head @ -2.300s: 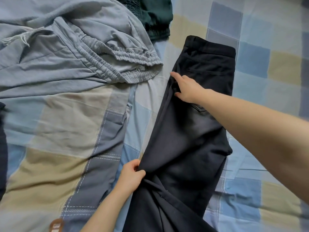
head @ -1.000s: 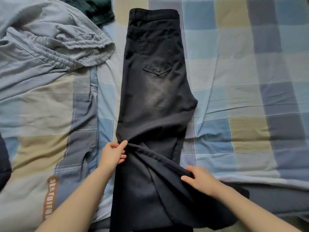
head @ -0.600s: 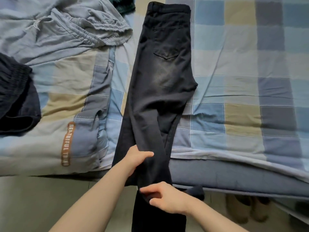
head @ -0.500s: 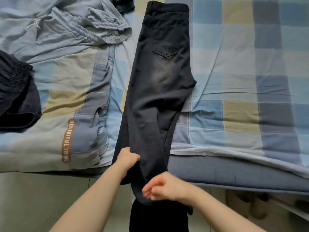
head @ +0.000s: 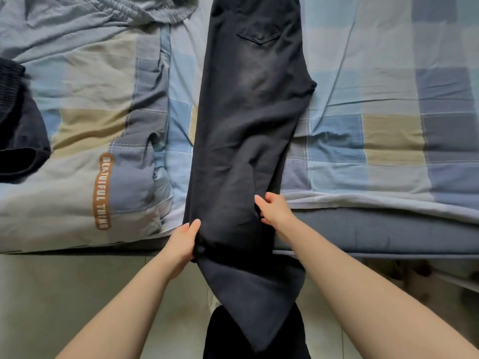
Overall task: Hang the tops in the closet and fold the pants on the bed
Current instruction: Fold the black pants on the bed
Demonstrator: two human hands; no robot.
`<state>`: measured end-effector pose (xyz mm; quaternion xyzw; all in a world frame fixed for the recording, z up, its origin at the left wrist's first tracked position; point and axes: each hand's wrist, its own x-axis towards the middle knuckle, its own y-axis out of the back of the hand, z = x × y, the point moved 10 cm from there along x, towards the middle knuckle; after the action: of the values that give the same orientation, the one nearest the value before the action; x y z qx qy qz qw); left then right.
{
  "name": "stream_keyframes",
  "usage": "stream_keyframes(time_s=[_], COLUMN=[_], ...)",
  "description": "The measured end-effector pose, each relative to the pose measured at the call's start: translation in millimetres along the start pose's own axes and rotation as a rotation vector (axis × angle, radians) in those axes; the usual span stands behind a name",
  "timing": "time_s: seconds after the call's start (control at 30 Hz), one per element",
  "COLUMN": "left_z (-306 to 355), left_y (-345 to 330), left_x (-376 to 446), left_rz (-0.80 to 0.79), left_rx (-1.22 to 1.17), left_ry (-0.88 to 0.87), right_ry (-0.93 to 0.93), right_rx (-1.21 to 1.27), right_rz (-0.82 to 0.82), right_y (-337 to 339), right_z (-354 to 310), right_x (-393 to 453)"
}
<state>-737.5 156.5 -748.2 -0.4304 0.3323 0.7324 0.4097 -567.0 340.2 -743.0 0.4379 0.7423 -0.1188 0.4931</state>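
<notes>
Black pants [head: 248, 130] waistband running off the top edge, your left hand [head: 182, 242] and right hand [head: 274, 209] gripping both leg edges, fingers curling underneath, hidden.

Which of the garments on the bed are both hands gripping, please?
The black pants in the middle; the left hand and right hand grip its legs.

Single head-worn view, looking steeply down, close over the bed [head: 388, 224] edge, floor [head: 51, 294] below
</notes>
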Motion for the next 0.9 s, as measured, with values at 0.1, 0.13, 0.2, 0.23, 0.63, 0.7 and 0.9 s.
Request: stream_keyframes(time_s=[0.1, 0.13, 0.2, 0.23, 0.63, 0.7, 0.9], left_z=[10.0, 14.9, 20.8, 20.1, 24.8, 27.7, 3.4], left_y=[12.6, 21.2, 37.0, 41.0, 55.5, 56.5, 50.9], left_x=[-1.7, -1.4, -0.6, 0.8, 12.6, 9.5, -3.1], left_rz=[0.020, 0.060, 0.144, 0.153, 0.169, 0.179, 0.030], left_rx=[0.123, 0.215, 0.384, 0.424, 0.655, 0.635, 0.330], left_ry=[-0.103, -0.152, -0.219, -0.224, -0.204, -0.247, -0.177], right_ry=[0.014, -0.014, -0.092, -0.121, -0.111, -0.153, -0.142], right_rx=[0.071, 0.062, 0.070, 0.082, 0.056, 0.176, -0.173], right_rz=[0.089, 0.122, 0.112, 0.083, 0.038, -0.055, -0.328], right_y=[23.6, 32.8, 39.5, 37.6, 28.8, 19.9, -5.6], right_z=[18.8, 27.4, 48.2, 55.6, 81.3, 82.6, 72.3], right_x=[-13.3, -17.7, -21.5, -21.8, -28.5, -32.8, -45.7])
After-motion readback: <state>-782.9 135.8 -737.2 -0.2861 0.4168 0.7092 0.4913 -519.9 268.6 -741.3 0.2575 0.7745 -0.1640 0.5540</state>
